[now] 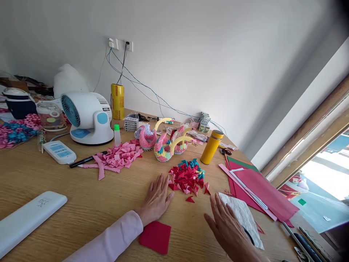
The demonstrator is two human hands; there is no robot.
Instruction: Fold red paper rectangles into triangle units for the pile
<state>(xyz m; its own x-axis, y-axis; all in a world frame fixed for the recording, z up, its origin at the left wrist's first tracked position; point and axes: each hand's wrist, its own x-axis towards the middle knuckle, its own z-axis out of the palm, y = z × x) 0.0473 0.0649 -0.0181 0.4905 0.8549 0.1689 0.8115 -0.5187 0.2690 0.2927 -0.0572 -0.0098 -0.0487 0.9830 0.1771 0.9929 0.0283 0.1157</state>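
My left hand [157,199] lies flat on the wooden table, fingers stretched out and holding nothing. Just beyond its fingertips is a heap of small folded paper triangles [186,177], red and pink with teal ones behind. A dark red paper square [156,237] rests below my left wrist. My right hand [225,222] is spread open with nothing in it, partly over a white tissue [241,211]. One loose red folded piece [190,199] sits between the hands. Several folded-paper swans [163,147] stand behind the heap.
Pink paper pieces [122,154] are piled at left beside a black marker [87,159]. A white fan [88,116], a power bank [32,218] and a yellow bottle [211,147] stand or lie around. Red paper sheets [261,185] and metal tools [297,240] are at right.
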